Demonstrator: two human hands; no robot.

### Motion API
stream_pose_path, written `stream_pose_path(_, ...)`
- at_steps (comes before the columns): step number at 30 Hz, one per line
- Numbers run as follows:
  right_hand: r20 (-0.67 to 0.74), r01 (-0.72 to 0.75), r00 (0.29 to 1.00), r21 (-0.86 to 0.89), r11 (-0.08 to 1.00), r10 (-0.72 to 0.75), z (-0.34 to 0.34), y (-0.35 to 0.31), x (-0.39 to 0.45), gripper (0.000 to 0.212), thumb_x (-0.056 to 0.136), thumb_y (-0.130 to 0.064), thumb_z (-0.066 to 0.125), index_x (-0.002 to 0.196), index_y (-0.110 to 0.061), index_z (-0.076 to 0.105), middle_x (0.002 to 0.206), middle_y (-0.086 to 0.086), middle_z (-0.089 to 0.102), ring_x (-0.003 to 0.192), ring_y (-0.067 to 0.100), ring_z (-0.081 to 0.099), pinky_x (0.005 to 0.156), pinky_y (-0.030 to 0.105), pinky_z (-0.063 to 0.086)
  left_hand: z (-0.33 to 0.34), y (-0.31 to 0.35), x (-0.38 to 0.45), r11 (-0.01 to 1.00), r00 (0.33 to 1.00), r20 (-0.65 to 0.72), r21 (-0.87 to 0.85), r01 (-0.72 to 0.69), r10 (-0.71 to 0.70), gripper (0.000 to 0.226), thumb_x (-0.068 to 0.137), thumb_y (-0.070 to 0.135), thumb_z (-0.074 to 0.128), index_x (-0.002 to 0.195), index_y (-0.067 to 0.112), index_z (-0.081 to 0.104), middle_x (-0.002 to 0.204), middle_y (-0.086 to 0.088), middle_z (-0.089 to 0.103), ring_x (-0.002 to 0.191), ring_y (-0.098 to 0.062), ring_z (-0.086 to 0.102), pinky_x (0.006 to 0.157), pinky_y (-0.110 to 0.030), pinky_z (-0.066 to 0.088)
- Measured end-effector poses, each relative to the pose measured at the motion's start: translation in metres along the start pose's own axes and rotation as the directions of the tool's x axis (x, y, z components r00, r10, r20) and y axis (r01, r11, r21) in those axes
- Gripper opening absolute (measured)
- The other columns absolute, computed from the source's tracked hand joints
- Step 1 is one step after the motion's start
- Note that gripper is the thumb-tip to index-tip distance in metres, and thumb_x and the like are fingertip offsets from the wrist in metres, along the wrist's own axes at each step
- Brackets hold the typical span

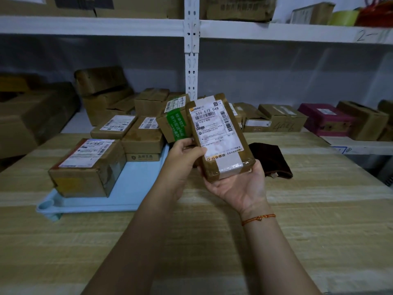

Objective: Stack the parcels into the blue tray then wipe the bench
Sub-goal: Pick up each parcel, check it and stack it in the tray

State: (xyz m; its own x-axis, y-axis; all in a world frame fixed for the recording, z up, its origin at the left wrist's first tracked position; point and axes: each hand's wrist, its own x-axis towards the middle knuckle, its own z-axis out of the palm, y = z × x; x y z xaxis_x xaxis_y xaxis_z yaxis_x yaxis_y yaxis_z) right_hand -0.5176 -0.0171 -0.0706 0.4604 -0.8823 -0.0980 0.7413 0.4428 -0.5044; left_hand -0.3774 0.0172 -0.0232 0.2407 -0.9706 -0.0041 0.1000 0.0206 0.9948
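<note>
Both hands grasp parcels — right hand the labelled parcel, left hand the green-taped one (partly hidden) — set each flat inside the blue tray.

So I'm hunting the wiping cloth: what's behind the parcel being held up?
A dark cloth lies on the bench behind the held parcel; its left part is hidden by that parcel.

Orange string bracelet, right wrist
</note>
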Motion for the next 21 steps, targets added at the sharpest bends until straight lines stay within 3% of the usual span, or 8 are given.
stream_pose_path(3, 0.001, 0.003, 1.0, -0.008, 1.0, -0.003, 0.002, 0.003, -0.001, 0.063, 0.072, -0.051, 0.046, 0.105, -0.005, 0.077, 0.124, 0.026, 0.064, 0.104, 0.044, 0.064, 0.093, 0.052, 0.047, 0.0, 0.001, 0.0, 0.999, 1.0, 0.01, -0.046, 0.009, -0.008, 0.042, 0.087, 0.008, 0.061, 0.128, 0.013, 0.054, 0.11, -0.009, 0.071, 0.086, -0.015, 0.066, 0.063, -0.026, 0.05)
stream_pose_path(7, -0.02, -0.009, 1.0, 0.026, 1.0, 0.01, 0.001, 0.004, 0.0, 0.059, 0.074, -0.049, 0.045, 0.102, -0.008, 0.078, 0.121, 0.023, 0.066, 0.109, 0.041, 0.058, 0.082, 0.051, 0.052, -0.001, 0.0, -0.002, 0.997, 0.999, 0.046, -0.076, -0.007, 0.01, 0.048, 0.085, -0.001, 0.059, 0.13, 0.013, 0.049, 0.109, -0.01, 0.069, 0.081, -0.014, 0.065, 0.066, -0.032, 0.051)
stream_pose_path(12, -0.062, -0.026, 0.998, 0.039, 0.999, 0.028, -0.006, 0.003, 0.004, 0.058, 0.087, -0.052, 0.04, 0.109, -0.012, 0.075, 0.121, 0.019, 0.068, 0.108, 0.038, 0.059, 0.104, 0.054, 0.035, -0.001, -0.003, -0.001, 0.996, 0.997, 0.078, -0.083, -0.021, 0.028, 0.053, 0.082, -0.01, 0.054, 0.128, 0.015, 0.05, 0.091, 0.005, 0.069, 0.09, -0.014, 0.064, 0.084, -0.037, 0.05)
stream_pose_path(17, -0.068, -0.019, 0.997, 0.01, 1.0, 0.02, -0.009, 0.004, 0.007, 0.06, 0.084, -0.053, 0.043, 0.122, -0.014, 0.068, 0.126, 0.019, 0.065, 0.114, 0.039, 0.056, 0.099, 0.053, 0.04, 0.0, -0.004, -0.001, 0.998, 0.997, 0.079, -0.065, -0.007, 0.012, 0.053, 0.084, -0.011, 0.05, 0.129, 0.015, 0.051, 0.098, 0.005, 0.07, 0.092, -0.013, 0.064, 0.08, -0.031, 0.05)
stream_pose_path(19, -0.065, -0.003, 0.998, -0.017, 1.0, 0.002, -0.01, 0.003, 0.008, 0.059, 0.085, -0.053, 0.042, 0.12, -0.014, 0.069, 0.122, 0.019, 0.067, 0.108, 0.038, 0.059, 0.087, 0.05, 0.047, 0.0, -0.005, 0.0, 0.998, 0.997, 0.074, -0.056, 0.002, 0.002, 0.051, 0.085, -0.01, 0.049, 0.129, 0.014, 0.053, 0.103, 0.002, 0.071, 0.092, -0.012, 0.065, 0.075, -0.026, 0.052)
stream_pose_path(21, -0.083, 0.029, 0.996, -0.067, 0.997, -0.034, -0.012, 0.003, 0.01, 0.058, 0.085, -0.053, 0.04, 0.116, -0.014, 0.07, 0.119, 0.019, 0.069, 0.107, 0.038, 0.06, 0.089, 0.051, 0.047, -0.001, -0.004, 0.001, 0.999, 0.999, 0.042, -0.03, 0.013, -0.012, 0.045, 0.087, -0.007, 0.051, 0.127, 0.013, 0.056, 0.107, -0.002, 0.072, 0.093, -0.013, 0.066, 0.068, -0.022, 0.05)
